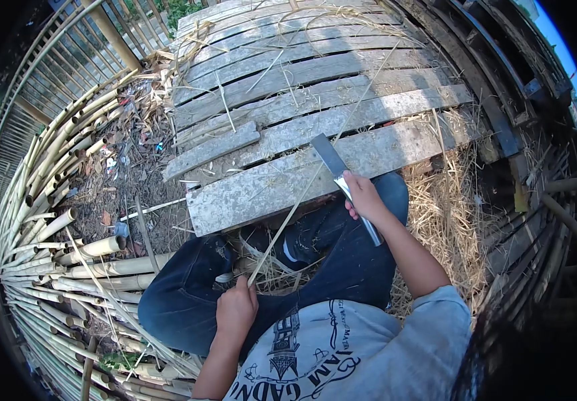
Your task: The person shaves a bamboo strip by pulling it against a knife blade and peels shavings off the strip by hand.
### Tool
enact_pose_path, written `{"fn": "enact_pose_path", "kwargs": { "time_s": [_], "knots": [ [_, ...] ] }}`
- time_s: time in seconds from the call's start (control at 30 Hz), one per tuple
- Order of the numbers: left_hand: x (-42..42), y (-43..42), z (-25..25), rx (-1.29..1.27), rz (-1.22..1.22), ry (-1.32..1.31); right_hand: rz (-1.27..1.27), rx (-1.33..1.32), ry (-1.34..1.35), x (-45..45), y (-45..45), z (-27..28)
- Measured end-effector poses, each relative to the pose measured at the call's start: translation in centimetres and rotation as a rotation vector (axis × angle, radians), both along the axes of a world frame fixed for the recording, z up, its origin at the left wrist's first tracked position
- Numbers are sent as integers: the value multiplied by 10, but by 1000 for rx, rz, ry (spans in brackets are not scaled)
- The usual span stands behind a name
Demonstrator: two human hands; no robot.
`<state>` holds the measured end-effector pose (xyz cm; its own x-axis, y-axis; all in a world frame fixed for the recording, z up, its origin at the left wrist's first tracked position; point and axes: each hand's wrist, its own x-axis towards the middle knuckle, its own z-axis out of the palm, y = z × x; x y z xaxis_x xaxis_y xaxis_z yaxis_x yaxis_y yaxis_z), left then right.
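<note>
My right hand [363, 195] is closed round the handle of a flat-bladed knife [330, 156], whose blade points up and to the left over the plank edge. In my left hand [237, 306], near my lap, is the lower end of a long thin bamboo strip [281, 227]. The strip runs up and to the right, passing by the blade and across the wooden planks [248, 194]. Whether the blade touches the strip, I cannot tell.
Cut bamboo poles [94, 250] are piled at the left. A loose short board [215, 150] lies on the platform. Pale shavings [445, 214] cover the ground at the right, beside dark timber [495, 120]. A bamboo fence [111, 33] stands at the upper left.
</note>
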<state>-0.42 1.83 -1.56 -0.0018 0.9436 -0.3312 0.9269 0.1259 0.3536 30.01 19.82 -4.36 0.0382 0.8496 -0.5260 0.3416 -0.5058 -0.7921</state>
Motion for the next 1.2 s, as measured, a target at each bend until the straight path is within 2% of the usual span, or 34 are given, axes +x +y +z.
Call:
{"fn": "enact_pose_path", "kwargs": {
  "time_s": [0.03, 0.13, 0.2, 0.3, 0.4, 0.47, 0.57, 0.73, 0.8, 0.9, 1.07, 1.13, 1.2],
  "knots": [
    [-1, -1, -1, 6, 3, 1, 13, 62, -77, -3, -1, 0],
    [-4, -6, -4, 17, 37, 12, 107, 21, -114, -37, -28, 14],
    [-6, -8, -6, 43, 36, 11, 281, 230, -222, -50, -53, -2],
    [-5, -9, -6, 57, 21, 31, 388, 327, -250, -59, -66, 2],
    [-6, -13, -6, 80, 7, 57, 482, 388, -622, -41, -34, 34],
    [-5, -12, -6, 114, -19, 56, 272, 432, -559, -8, 5, 14],
    [-4, -11, -8, 140, -21, 31, 155, 357, -619, 26, 40, 6],
    [-6, -10, -14, 159, -13, 38, 86, 323, -506, 11, 10, -13],
    [-4, -8, -8, 140, -26, 52, -29, 128, -345, 0, -8, 7],
    [-4, -10, -7, 96, -61, 59, -65, 95, -190, 6, -23, 1],
    [-6, -8, -13, 72, -38, 35, -42, -26, -66, 2, -25, 12],
    [-5, -5, -15, 54, 24, 7, 217, -160, -44, -16, -32, 22],
    [-4, -5, -14, 53, 45, -14, 320, -31, -219, -12, -15, 33]
  ]
}}
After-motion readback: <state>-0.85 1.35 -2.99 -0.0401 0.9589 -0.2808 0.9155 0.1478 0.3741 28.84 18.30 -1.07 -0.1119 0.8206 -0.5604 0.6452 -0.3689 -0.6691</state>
